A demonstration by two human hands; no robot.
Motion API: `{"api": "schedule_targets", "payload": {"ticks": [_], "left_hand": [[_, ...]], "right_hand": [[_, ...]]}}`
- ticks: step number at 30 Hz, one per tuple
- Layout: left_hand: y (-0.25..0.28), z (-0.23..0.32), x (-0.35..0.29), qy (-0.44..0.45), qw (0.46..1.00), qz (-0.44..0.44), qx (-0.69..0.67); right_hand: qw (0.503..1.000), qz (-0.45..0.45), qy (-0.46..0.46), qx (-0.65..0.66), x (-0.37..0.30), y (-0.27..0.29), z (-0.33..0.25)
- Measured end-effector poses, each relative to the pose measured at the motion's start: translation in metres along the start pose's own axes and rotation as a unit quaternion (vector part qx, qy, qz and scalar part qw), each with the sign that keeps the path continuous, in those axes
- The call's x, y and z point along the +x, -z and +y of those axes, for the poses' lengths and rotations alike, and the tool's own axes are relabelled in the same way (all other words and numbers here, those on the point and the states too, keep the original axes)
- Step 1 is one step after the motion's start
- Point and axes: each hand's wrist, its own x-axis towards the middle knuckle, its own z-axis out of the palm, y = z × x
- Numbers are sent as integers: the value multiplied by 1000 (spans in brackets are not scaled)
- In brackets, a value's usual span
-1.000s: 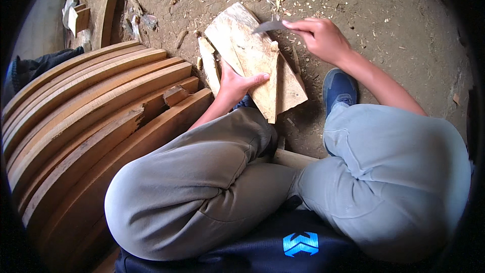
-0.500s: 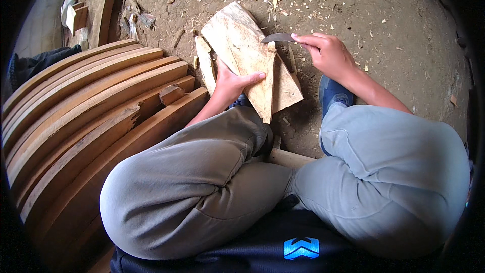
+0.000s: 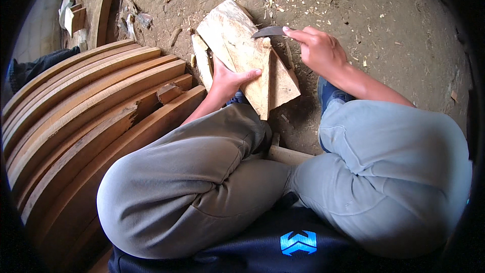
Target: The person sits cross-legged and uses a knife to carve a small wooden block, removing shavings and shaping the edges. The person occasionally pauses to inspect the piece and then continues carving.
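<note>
My right hand (image 3: 323, 51) is closed around the hidden handle of a knife with a dark curved blade (image 3: 269, 32). Its tip points left, just above the upper end of a pale, tapered wooden piece (image 3: 258, 83). That piece leans on a thick, rough-cut wood block (image 3: 222, 24) standing on the ground between my feet. With the thumb laid over the front face, my left hand (image 3: 227, 83) grips the tapered piece; its other fingers are hidden behind the wood. A bark-edged slab (image 3: 202, 55) lies against the block's left side.
Several curved, sawn planks (image 3: 106, 93) are stacked at my left, beside my knee. Wood chips (image 3: 328, 4) are scattered over the bare earth floor (image 3: 394, 45). A dark cloth (image 3: 43, 63) lies behind the planks. My blue shoes (image 3: 331, 91) flank the block.
The knife and my right hand have moved slightly left and up. The wood and my left hand appear shifted a little the same way, with the whole view shifting slightly.
</note>
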Motion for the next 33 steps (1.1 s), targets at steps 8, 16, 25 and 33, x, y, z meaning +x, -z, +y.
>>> {"api": "schedule_targets", "payload": {"ticks": [8, 16, 25, 33], "left_hand": [[-15, 17, 4, -8, 997, -54, -60], [0, -6, 2, -23, 999, -14, -32], [0, 2, 3, -6, 1000, -7, -17], [-3, 6, 0, 2, 999, -13, -46]], "right_hand": [[990, -119, -73, 27, 56, -14, -41], [994, -46, -22, 101, 53, 16, -4], [995, -53, -12, 84, 9, 17, 5], [996, -82, -32, -25, 33, 10, -24]]}}
